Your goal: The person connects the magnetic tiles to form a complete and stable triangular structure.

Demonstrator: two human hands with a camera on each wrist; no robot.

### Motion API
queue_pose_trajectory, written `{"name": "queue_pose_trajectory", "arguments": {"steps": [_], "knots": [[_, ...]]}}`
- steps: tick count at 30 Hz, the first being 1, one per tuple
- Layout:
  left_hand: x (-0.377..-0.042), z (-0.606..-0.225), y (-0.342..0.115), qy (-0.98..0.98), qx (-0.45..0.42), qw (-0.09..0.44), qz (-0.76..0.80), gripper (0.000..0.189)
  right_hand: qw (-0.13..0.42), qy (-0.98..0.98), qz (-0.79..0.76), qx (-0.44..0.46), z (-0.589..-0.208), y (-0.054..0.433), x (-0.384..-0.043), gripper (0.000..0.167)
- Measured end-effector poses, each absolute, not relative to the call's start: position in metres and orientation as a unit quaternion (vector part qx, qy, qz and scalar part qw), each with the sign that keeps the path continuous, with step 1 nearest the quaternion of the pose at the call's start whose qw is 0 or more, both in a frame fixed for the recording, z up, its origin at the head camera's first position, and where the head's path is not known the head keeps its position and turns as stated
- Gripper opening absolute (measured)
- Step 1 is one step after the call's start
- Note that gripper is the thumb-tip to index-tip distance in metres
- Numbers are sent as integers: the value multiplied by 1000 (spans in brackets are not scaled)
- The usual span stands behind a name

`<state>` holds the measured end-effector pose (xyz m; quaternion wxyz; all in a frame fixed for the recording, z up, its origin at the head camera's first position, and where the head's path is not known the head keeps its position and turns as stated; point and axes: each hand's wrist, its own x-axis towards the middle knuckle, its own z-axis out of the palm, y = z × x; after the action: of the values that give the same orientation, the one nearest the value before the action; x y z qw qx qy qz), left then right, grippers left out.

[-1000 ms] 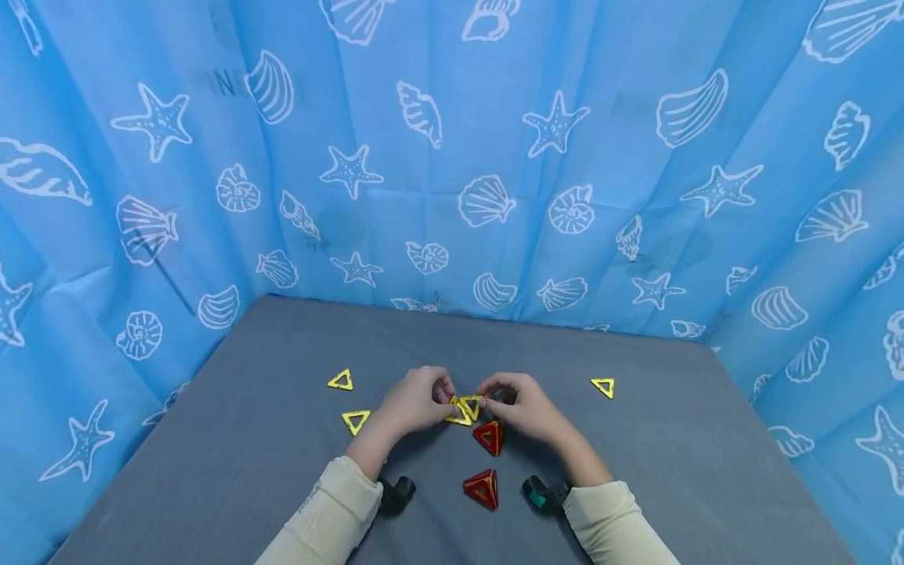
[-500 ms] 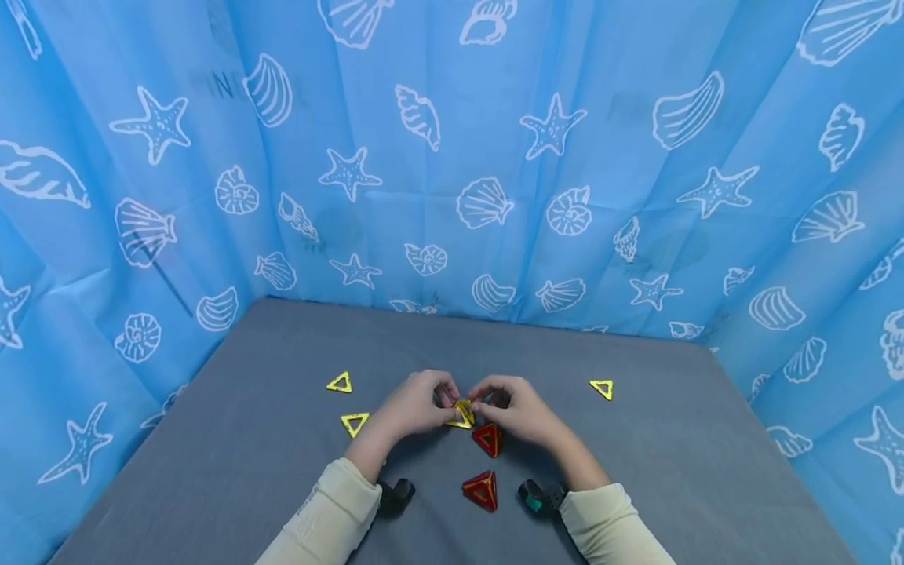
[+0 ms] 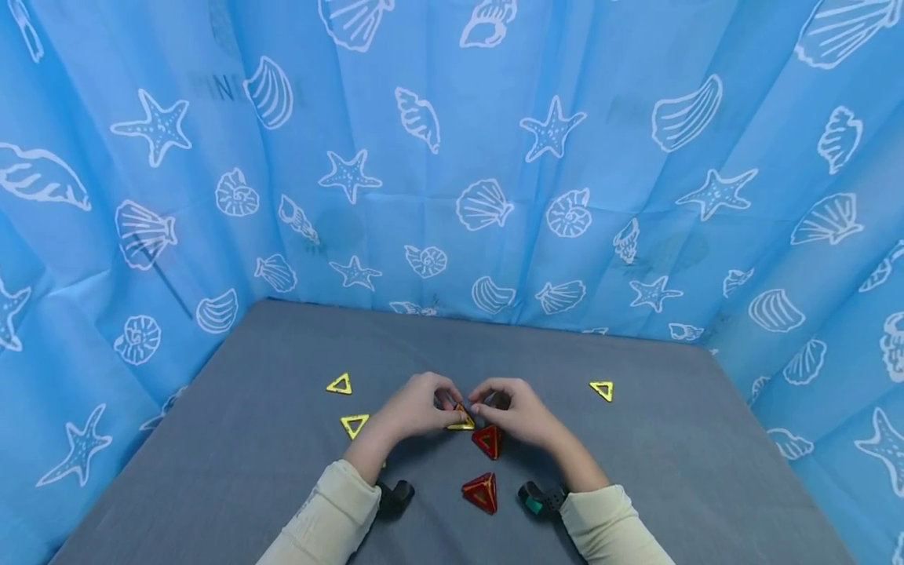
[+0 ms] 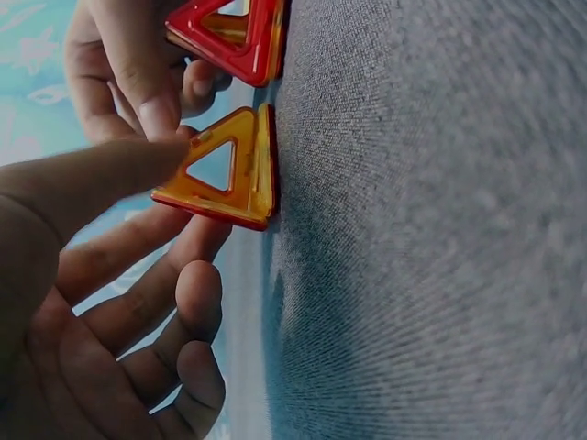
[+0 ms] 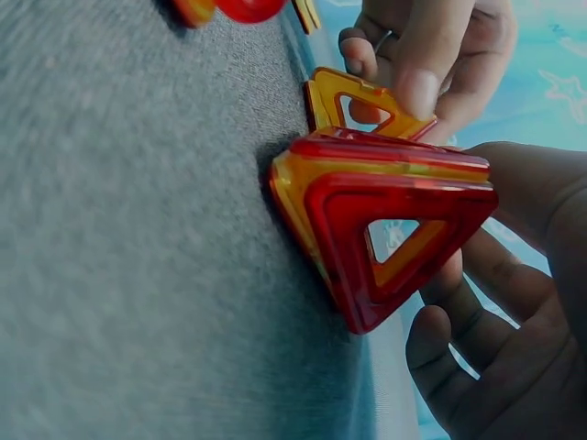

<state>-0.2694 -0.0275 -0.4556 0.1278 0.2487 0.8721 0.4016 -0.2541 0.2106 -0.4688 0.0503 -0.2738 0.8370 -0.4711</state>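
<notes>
A small pyramid of yellow triangular magnetic tiles with reddish edges stands on the grey cloth; the left wrist view shows its window-like opening. My left hand pinches it, the thumb lying over its upper part. From the other side my right hand holds thumb and fingers together at its top, partly hidden behind the left thumb. Right in front of these fingers stands a red pyramid of magnetic tiles, which fills much of the right wrist view. A second red pyramid stands nearer to me, between the forearms.
Two loose yellow triangle tiles lie left of the hands. One more yellow triangle tile lies to the right. A blue curtain with white shells hangs behind the table. Black wrist cameras sit beneath the wrists.
A yellow tile held by the right hand has moved left against the yellow piece in the left hand. The hands are closer together, and the two now form one upright shape.
</notes>
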Motion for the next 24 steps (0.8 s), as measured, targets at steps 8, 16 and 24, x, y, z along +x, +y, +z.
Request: {"name": "queue_pose_trajectory", "arguments": {"steps": [8,16,24], "knots": [[-269,-456,-28,878,237,113,401,15,43,846,-464,-258,-468,214,-254,21],[-269,-457,-30,882,222,106,401,20,21,861,-454,-229,-466,223,-258,20],[-272,-457,-34,881,220,115,403,23,-16,878,-437,-197,-460,246,-261,18]]}}
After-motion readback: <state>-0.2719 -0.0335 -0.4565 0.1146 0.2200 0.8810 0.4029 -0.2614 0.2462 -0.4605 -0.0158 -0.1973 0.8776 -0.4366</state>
